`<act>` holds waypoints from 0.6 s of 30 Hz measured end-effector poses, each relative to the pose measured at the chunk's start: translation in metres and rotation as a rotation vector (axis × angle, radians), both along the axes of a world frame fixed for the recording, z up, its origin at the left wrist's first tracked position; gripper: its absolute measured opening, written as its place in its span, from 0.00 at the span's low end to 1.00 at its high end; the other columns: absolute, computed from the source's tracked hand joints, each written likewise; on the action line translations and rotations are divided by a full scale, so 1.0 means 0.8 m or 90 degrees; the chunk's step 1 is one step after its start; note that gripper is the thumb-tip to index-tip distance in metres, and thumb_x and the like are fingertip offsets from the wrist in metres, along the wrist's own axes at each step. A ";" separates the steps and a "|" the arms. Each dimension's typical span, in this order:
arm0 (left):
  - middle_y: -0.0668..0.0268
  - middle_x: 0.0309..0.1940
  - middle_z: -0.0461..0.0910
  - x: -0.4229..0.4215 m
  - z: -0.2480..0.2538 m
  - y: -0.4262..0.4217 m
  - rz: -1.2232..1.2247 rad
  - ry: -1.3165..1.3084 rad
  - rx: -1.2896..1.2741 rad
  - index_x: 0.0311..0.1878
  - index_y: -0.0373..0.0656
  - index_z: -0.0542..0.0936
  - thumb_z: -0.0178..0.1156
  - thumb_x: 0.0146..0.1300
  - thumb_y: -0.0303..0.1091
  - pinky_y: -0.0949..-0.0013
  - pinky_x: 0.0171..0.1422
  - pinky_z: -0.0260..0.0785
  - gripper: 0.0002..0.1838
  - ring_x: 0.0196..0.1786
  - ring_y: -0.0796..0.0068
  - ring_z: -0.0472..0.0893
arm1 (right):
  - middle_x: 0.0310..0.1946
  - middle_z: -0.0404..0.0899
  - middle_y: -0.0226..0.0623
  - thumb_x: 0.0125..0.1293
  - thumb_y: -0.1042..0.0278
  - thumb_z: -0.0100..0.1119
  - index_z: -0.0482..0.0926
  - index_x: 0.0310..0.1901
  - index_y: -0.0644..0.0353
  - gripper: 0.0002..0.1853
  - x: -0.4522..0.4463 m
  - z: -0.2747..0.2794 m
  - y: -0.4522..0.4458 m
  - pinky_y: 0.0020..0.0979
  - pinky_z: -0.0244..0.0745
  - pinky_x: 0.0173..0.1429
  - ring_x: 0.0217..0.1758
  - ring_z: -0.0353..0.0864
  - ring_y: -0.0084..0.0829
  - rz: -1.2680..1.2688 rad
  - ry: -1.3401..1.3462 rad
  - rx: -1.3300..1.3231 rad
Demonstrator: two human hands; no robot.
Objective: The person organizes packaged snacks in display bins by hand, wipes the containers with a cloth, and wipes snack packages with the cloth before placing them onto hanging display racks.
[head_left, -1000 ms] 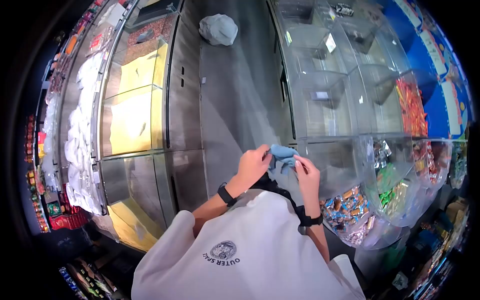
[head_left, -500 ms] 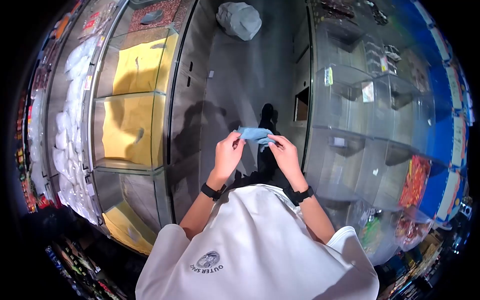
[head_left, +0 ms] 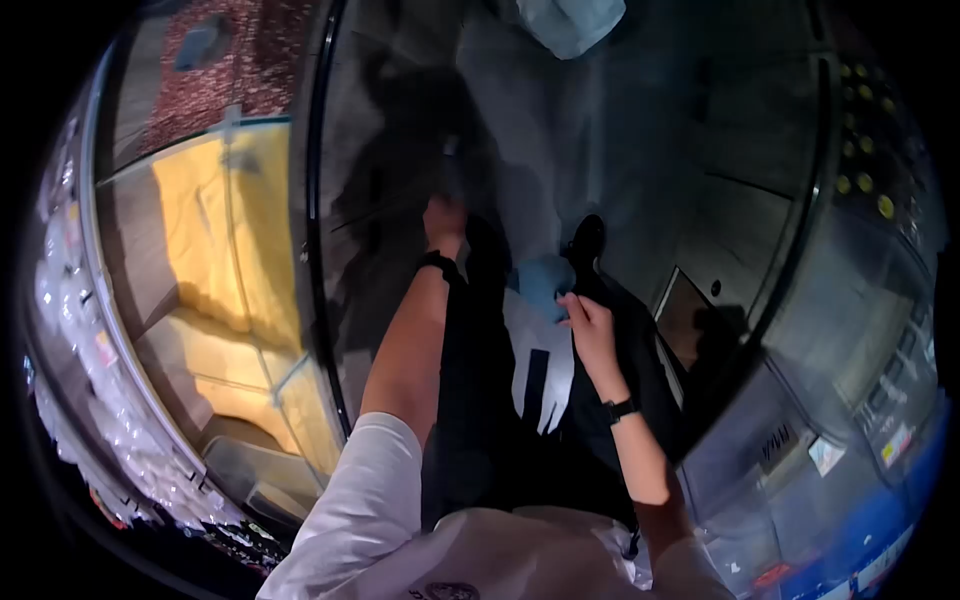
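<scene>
A light blue cloth [head_left: 540, 283] hangs from my right hand [head_left: 590, 325], whose thumb and fingers are pinched on its edge. Behind the cloth are the floor and my two dark shoes. My left hand [head_left: 445, 222] is stretched forward and low, apart from the cloth, over the dark floor beside my left foot. Shadow and blur hide its fingers. Just beyond that hand a small pale piece [head_left: 451, 147] shows, too blurred to name.
Along my left runs a bin with yellow sheeting [head_left: 225, 240] and a bin of red bits [head_left: 240, 70]. On my right stand a cabinet with a square opening [head_left: 695, 320] and clear bins [head_left: 745, 450]. A white bag [head_left: 572, 20] lies ahead on the floor.
My left hand has let go of the blue cloth and reached forward and down. My right hand keeps the cloth, lowered between my legs. The view has tilted down and turned.
</scene>
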State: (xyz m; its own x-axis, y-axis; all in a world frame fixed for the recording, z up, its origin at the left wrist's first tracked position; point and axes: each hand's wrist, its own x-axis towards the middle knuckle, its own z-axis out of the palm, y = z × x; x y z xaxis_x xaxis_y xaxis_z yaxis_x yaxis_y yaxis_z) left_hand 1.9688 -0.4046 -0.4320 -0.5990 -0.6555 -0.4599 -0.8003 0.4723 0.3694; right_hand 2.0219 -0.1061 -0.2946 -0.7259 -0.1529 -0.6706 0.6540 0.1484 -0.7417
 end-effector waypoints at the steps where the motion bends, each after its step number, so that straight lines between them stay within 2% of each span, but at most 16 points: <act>1: 0.45 0.44 0.84 0.012 -0.132 -0.046 -0.246 0.071 -0.055 0.51 0.35 0.80 0.60 0.64 0.42 0.48 0.55 0.75 0.20 0.50 0.40 0.83 | 0.35 0.88 0.40 0.78 0.63 0.55 0.85 0.46 0.71 0.17 -0.008 -0.017 -0.003 0.28 0.80 0.43 0.33 0.85 0.24 0.009 -0.029 -0.012; 2: 0.45 0.47 0.83 -0.011 -0.202 -0.059 -0.191 0.071 -0.045 0.54 0.34 0.79 0.61 0.64 0.42 0.46 0.57 0.74 0.22 0.52 0.39 0.82 | 0.37 0.88 0.41 0.78 0.62 0.55 0.85 0.48 0.70 0.17 -0.016 -0.032 -0.008 0.27 0.80 0.45 0.36 0.86 0.25 0.020 -0.056 -0.019; 3: 0.44 0.50 0.82 -0.031 -0.241 -0.065 -0.152 0.042 -0.019 0.57 0.33 0.77 0.61 0.64 0.42 0.46 0.59 0.74 0.24 0.55 0.39 0.81 | 0.38 0.88 0.40 0.79 0.63 0.54 0.85 0.48 0.70 0.17 -0.024 -0.043 -0.009 0.26 0.79 0.47 0.39 0.86 0.25 0.048 -0.081 0.016; 5: 0.43 0.55 0.80 -0.068 -0.301 -0.074 -0.098 -0.011 0.001 0.60 0.33 0.75 0.60 0.64 0.39 0.46 0.64 0.72 0.25 0.59 0.40 0.78 | 0.39 0.88 0.40 0.78 0.65 0.55 0.85 0.48 0.69 0.15 -0.045 -0.054 -0.009 0.25 0.77 0.47 0.40 0.85 0.26 0.082 -0.131 0.057; 6: 0.43 0.57 0.79 -0.084 -0.321 -0.078 -0.083 -0.034 -0.003 0.60 0.33 0.75 0.59 0.63 0.37 0.46 0.66 0.70 0.25 0.61 0.41 0.77 | 0.39 0.88 0.39 0.78 0.68 0.54 0.85 0.49 0.69 0.13 -0.053 -0.065 -0.006 0.26 0.76 0.48 0.41 0.85 0.26 0.086 -0.094 0.076; 8: 0.43 0.58 0.78 -0.077 -0.433 -0.121 -0.090 -0.058 0.006 0.60 0.33 0.75 0.60 0.63 0.37 0.47 0.67 0.70 0.25 0.62 0.41 0.77 | 0.39 0.88 0.40 0.77 0.63 0.54 0.86 0.46 0.66 0.15 -0.073 -0.050 -0.003 0.28 0.77 0.48 0.41 0.86 0.27 0.078 -0.205 0.169; 9: 0.44 0.59 0.78 -0.073 -0.485 -0.143 -0.105 -0.075 0.015 0.61 0.33 0.75 0.60 0.62 0.37 0.48 0.67 0.69 0.25 0.62 0.42 0.77 | 0.38 0.88 0.41 0.76 0.60 0.56 0.86 0.46 0.65 0.16 -0.080 -0.047 -0.006 0.29 0.77 0.47 0.41 0.86 0.28 0.039 -0.227 0.147; 10: 0.43 0.58 0.78 -0.067 -0.519 -0.152 -0.149 -0.081 -0.014 0.62 0.34 0.75 0.60 0.63 0.40 0.48 0.67 0.69 0.27 0.62 0.42 0.77 | 0.37 0.87 0.41 0.76 0.58 0.56 0.85 0.45 0.67 0.18 -0.071 -0.051 -0.003 0.30 0.78 0.48 0.43 0.86 0.29 0.035 -0.156 0.084; 11: 0.42 0.59 0.77 -0.065 -0.549 -0.153 -0.094 -0.071 0.026 0.63 0.34 0.74 0.58 0.64 0.44 0.46 0.67 0.69 0.29 0.63 0.42 0.76 | 0.40 0.87 0.41 0.78 0.60 0.55 0.84 0.46 0.68 0.17 -0.065 -0.053 -0.001 0.28 0.76 0.49 0.44 0.85 0.29 0.053 -0.178 0.056; 12: 0.42 0.61 0.76 -0.062 -0.580 -0.155 -0.036 -0.060 0.064 0.65 0.35 0.73 0.57 0.66 0.48 0.45 0.67 0.69 0.31 0.63 0.42 0.75 | 0.42 0.86 0.43 0.76 0.54 0.57 0.86 0.40 0.70 0.22 -0.069 -0.054 -0.003 0.26 0.75 0.47 0.41 0.83 0.26 0.048 -0.303 0.109; 13: 0.42 0.62 0.75 -0.065 -0.598 -0.151 0.022 -0.048 0.099 0.67 0.35 0.72 0.56 0.67 0.52 0.43 0.67 0.69 0.33 0.64 0.41 0.75 | 0.40 0.86 0.42 0.72 0.74 0.56 0.86 0.42 0.69 0.09 -0.088 -0.065 -0.017 0.35 0.75 0.38 0.35 0.80 0.29 0.105 -0.222 0.061; 14: 0.42 0.62 0.74 -0.069 -0.613 -0.133 -0.012 -0.119 -0.130 0.68 0.36 0.70 0.55 0.68 0.54 0.41 0.66 0.69 0.34 0.63 0.41 0.75 | 0.41 0.86 0.43 0.72 0.75 0.55 0.85 0.42 0.69 0.10 -0.083 -0.076 -0.019 0.33 0.75 0.39 0.35 0.81 0.30 0.116 -0.230 0.017; 15: 0.45 0.62 0.74 -0.090 -0.586 -0.111 -0.002 -0.199 -0.212 0.70 0.36 0.67 0.56 0.69 0.53 0.40 0.64 0.69 0.36 0.62 0.43 0.75 | 0.41 0.86 0.44 0.73 0.76 0.53 0.85 0.42 0.70 0.10 -0.079 -0.080 -0.019 0.31 0.76 0.39 0.35 0.81 0.31 0.123 -0.239 -0.027; 16: 0.47 0.62 0.73 -0.114 -0.555 -0.087 0.011 -0.284 -0.286 0.71 0.36 0.65 0.58 0.70 0.53 0.39 0.63 0.69 0.37 0.61 0.44 0.76 | 0.41 0.86 0.44 0.73 0.76 0.53 0.85 0.42 0.70 0.10 -0.080 -0.084 -0.022 0.31 0.76 0.39 0.35 0.81 0.31 0.120 -0.246 -0.026; 18: 0.48 0.61 0.73 -0.126 -0.544 -0.076 0.030 -0.292 -0.278 0.71 0.36 0.65 0.59 0.69 0.54 0.40 0.63 0.70 0.37 0.62 0.46 0.76 | 0.42 0.86 0.45 0.74 0.74 0.55 0.85 0.42 0.69 0.10 -0.083 -0.088 -0.025 0.28 0.76 0.41 0.35 0.83 0.31 0.074 -0.300 -0.080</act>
